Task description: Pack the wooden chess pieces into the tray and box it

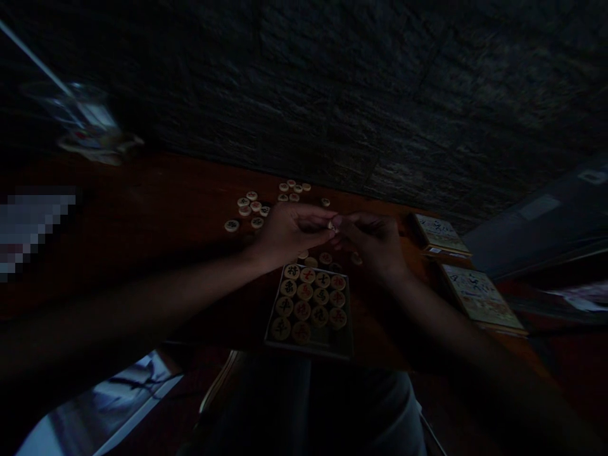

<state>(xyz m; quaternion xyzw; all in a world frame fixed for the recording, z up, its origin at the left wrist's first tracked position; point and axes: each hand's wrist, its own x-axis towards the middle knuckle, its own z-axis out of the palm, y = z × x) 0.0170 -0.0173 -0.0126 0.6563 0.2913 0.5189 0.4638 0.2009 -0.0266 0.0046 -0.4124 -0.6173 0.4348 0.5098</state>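
We judge the disc (332, 225) light, stiff, hard to break and perhaps slick, best gripped by its rim; we see it small, pale and partly covered. The left hand (295, 232) and right hand (373, 239) both pinch it over the tabletop (190, 190), beyond the box (332, 335).

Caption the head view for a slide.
Left hand and right hand meet at a chess piece beyond a box of round pieces on a wooden table.

The left forearm (199, 288) and right forearm (441, 323) angle inward; left hand (291, 229) and right hand (376, 239) meet at bent, pinching fingertips (327, 236), though dimness leaves the right fingers' (354, 232) exact curl uncertain.
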